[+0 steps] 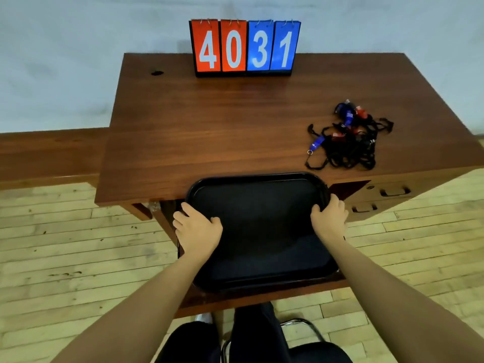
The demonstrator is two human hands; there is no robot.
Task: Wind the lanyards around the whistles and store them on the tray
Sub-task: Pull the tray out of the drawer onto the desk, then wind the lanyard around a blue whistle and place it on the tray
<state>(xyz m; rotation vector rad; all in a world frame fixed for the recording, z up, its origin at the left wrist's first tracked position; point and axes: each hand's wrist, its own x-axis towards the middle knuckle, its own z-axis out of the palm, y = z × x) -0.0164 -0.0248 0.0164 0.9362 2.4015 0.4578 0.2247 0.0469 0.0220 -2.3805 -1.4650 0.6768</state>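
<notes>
A black rectangular tray [258, 179] sits in front of me, its far edge over the desk's front edge and the rest above an open drawer. My left hand [195, 230] grips the tray's left rim, and my right hand [329, 218] grips its right rim. The tray holds nothing. On the desk's right side lies a tangled heap of blue and red whistles [347, 134] with black lanyards, untouched. One blue whistle [316, 144] with a small ring sticks out at the heap's left.
A flip scoreboard [245, 48] reading 4031 stands at the back of the wooden desk [209, 121]. A lower bench [49, 153] adjoins on the left. Drawer handles [394, 192] show at the right front. A chair frame [301, 326] is below, on the plank floor.
</notes>
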